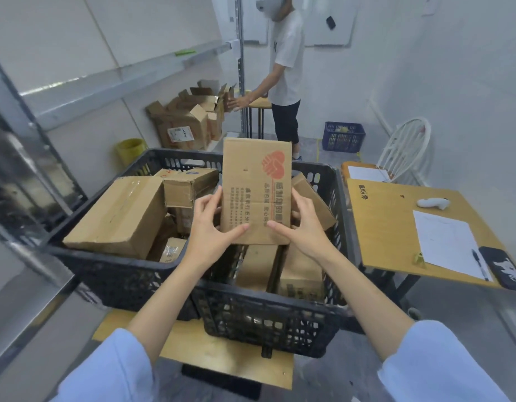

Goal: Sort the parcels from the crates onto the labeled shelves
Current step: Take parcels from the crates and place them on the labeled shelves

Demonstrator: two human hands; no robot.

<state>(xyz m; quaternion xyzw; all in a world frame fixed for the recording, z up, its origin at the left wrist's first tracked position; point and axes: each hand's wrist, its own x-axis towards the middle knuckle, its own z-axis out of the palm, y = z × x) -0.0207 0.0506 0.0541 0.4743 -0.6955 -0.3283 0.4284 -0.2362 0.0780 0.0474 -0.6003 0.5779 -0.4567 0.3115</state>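
Note:
A flat brown cardboard parcel with a red heart logo and printed text stands upright above the black plastic crate. My left hand grips its lower left edge, thumb across the front. My right hand grips its lower right edge the same way. Several other cardboard parcels lie in the crate, the largest one at the left. Metal shelves run along the left wall.
A wooden table at the right carries paper sheets, a pen, a phone and a white object. Another person stands at the back by a pile of open cartons. A blue crate, a yellow bin and a white chair stand beyond.

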